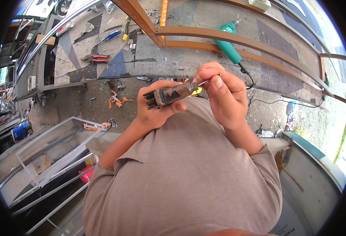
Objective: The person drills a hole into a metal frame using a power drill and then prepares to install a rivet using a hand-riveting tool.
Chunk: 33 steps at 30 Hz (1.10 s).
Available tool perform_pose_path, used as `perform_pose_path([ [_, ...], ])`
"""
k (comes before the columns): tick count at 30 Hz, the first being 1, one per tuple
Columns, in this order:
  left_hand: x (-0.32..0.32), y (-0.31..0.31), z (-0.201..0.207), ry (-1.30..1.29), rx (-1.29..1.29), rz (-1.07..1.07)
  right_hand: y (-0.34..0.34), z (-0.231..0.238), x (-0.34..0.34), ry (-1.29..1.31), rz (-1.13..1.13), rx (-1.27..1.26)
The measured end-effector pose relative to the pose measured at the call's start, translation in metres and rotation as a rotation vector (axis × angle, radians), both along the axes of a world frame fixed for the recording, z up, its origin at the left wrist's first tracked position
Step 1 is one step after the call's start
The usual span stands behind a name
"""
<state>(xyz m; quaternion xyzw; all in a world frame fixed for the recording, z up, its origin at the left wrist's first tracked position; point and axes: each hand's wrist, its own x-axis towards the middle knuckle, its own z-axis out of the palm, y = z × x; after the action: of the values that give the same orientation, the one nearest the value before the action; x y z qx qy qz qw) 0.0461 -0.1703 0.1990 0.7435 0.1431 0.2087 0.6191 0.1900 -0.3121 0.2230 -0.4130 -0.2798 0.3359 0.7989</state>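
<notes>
Just in front of my chest, my left hand [157,104] is wrapped round a worn dark metal tool that looks like a hand riveter [177,93]. Its narrow nose points to the right, and forked dark ends stick out to the left past my palm. My right hand [224,92] pinches a thin metal pin [204,82], apparently a rivet, between thumb and fingers. One end of the pin meets the tool's nose. A bit of yellow shows under the nose; I cannot make out what it belongs to.
Ahead stands a worn workbench [157,67] bearing a brown metal frame [204,33], a corded teal drill [228,47], red-handled pliers [96,59], a blue screwdriver [112,34] and a yellow-black handled tool [126,29]. Light metal frames [51,153] lie at the left. Scraps litter the floor.
</notes>
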Motion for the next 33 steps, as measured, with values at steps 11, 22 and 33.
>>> perform_pose_path([
  [11,-0.001,-0.002,0.006,-0.002,0.08,-0.034,-0.003,-0.005,-0.007,-0.045,0.018,0.035],
  [22,-0.011,-0.005,0.001,-0.025,0.023,-0.016,-0.006,0.003,-0.007,-0.143,-0.101,0.041],
  [33,-0.016,-0.009,0.002,-0.021,0.021,-0.018,-0.008,0.008,-0.013,-0.12,-0.055,0.038],
])
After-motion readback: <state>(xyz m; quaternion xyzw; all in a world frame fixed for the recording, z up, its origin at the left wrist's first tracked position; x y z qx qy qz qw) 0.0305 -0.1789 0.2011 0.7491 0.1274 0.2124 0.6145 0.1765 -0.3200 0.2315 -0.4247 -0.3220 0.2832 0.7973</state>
